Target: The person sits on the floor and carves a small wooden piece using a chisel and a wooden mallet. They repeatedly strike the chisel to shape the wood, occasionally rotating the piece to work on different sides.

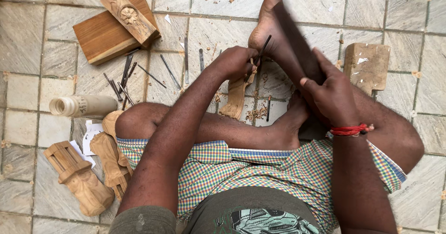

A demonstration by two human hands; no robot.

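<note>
I sit on a tiled floor with my legs folded. My left hand [236, 62] grips a thin dark chisel [264, 48], its tip down on a pale carved wooden piece [235, 97] that stands on the floor between my legs. My right hand [331, 92] rests on my right leg near the ankle, fingers apart, holding nothing. A red thread band [349, 130] circles that wrist. My right foot [268, 22] stretches out ahead.
Several thin chisels [153, 73] lie scattered on the tiles ahead left. A brown wood block with a carved piece on top [114, 27] sits far left. A wooden mallet block [367, 66] is at right. A rolled paper [81, 105] and carved pale pieces [81, 178] lie by my left thigh.
</note>
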